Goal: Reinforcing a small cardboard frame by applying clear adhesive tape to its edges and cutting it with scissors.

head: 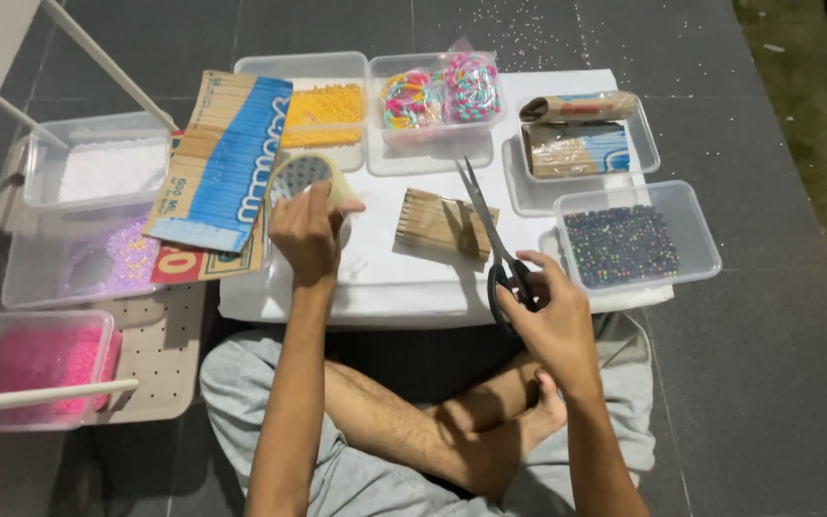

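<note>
While my left hand (306, 230) curls around a small round bead-filled pouch (303, 178) near the white board's (385, 282) left edge, my right hand (552, 316), wrist bent, grips black-handled scissors (492, 235), blades slightly parted, pointing away over the board's middle.

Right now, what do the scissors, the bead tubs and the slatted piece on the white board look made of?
Scissors: shiny grey blades, likely steel; dark handles, probably plastic, in the right hand. Bead tubs, such as the dark-bead tub: clear, see-through walls, plastic. Slatted piece: pale brown, parallel strips, looks like wood or bamboo; cannot tell which.
</note>
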